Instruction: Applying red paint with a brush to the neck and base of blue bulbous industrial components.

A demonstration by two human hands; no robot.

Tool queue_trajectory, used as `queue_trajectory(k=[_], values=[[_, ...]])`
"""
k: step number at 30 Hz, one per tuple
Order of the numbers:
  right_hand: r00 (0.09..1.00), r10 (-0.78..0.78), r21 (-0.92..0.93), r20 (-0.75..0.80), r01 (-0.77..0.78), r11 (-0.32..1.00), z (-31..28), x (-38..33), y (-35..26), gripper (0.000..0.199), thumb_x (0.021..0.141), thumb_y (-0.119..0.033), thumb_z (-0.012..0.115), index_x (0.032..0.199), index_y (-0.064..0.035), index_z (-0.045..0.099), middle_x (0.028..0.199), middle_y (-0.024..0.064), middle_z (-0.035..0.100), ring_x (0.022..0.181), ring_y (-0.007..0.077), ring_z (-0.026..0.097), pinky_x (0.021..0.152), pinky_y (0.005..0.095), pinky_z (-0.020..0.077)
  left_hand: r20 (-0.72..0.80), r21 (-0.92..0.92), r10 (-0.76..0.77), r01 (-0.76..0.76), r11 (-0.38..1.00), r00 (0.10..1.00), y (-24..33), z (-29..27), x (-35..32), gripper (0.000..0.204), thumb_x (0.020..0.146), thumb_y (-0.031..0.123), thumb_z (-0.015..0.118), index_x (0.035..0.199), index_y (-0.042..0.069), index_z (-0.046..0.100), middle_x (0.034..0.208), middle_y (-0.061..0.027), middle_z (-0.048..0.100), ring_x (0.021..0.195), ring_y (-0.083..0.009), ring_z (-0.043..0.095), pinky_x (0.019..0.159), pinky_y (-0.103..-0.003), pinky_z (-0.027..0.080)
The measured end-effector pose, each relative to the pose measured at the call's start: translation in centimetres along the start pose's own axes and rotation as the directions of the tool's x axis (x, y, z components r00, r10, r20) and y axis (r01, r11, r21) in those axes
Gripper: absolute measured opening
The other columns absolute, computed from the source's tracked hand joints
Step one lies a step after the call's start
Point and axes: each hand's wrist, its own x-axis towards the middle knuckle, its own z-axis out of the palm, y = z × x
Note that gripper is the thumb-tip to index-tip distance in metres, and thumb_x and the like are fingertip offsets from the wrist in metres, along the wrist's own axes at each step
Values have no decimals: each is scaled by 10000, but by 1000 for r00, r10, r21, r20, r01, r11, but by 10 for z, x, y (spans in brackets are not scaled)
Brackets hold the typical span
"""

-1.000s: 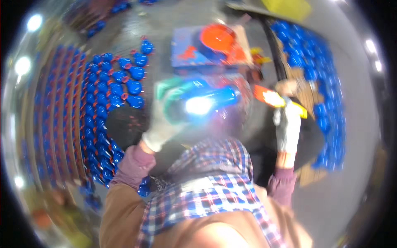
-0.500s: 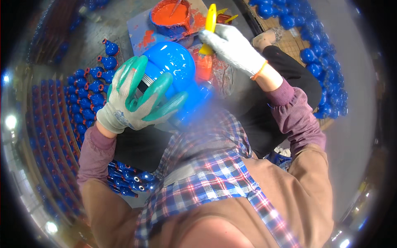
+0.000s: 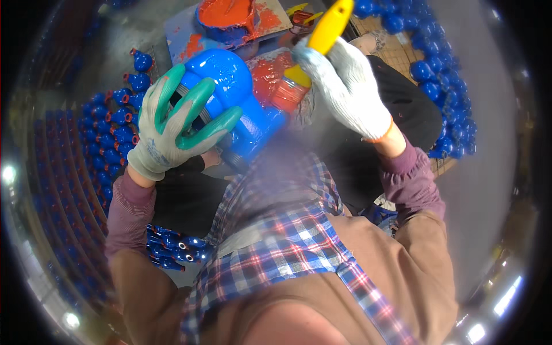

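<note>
My left hand, in a grey glove with green-coated fingers, is closed around a glossy blue pipe fitting with a round bulge and a threaded opening. The fitting is tilted in front of my chest, its near end blurred. My right hand, in a white knit glove, grips a yellow-handled paintbrush. The brush points down and left, its red-coated bristles close beside the fitting's right side. Whether they touch it I cannot tell.
A pot of red-orange paint stands on a paint-smeared board ahead. Several blue fittings with red ends sit at the left. More blue pieces line the right. My plaid apron and bent legs are below.
The fitting and my left hand have shifted slightly left, and the fitting has turned a little. My right hand has come nearer and right, with the brush now slanting down-left.
</note>
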Motion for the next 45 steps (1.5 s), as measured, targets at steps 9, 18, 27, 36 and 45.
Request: queue_trajectory(k=[9,18,27,36,45], values=[[975,220,76,2,-220,973,33,30,28,466,972,-443,550,964,12,653,805,194,642,766,362,634,675,437,494,52,-23,104,-103,994,993,-2,-7,0,523,817,386,748,1308,436,573,1427,-48,429,1287,-446,441,988,-575,476],[989,4,-12,148,-2,1000,20,21,14,309,953,-246,629,1123,12,634,899,169,664,771,308,653,637,383,522,65,-28,135,-133,991,989,-9,-2,-2,506,797,385,770,1270,443,600,1406,-39,446,1287,-416,453,995,-565,477],[962,76,100,-263,-51,994,8,-21,-17,145,917,-56,650,1033,31,651,907,143,680,740,259,672,660,316,526,-57,-85,-92,87,993,994,-6,15,-8,398,704,275,817,1095,256,747,1308,-99,542,1214,-385,519,1001,-488,451],[889,144,241,-435,-39,970,22,-46,-20,174,886,55,565,1055,29,598,962,149,611,832,258,625,735,323,501,-78,-309,-615,567,764,785,41,49,-23,599,593,109,842,1171,180,701,1237,-140,578,1143,-357,528,965,-431,467],[894,-21,101,-448,74,992,40,-38,-28,247,776,41,716,1013,-11,672,914,151,668,803,319,654,716,356,527,416,-698,-902,676,-234,117,122,76,-34,559,791,92,810,1279,82,537,1175,-77,600,1009,-199,634,867,-374,556]])
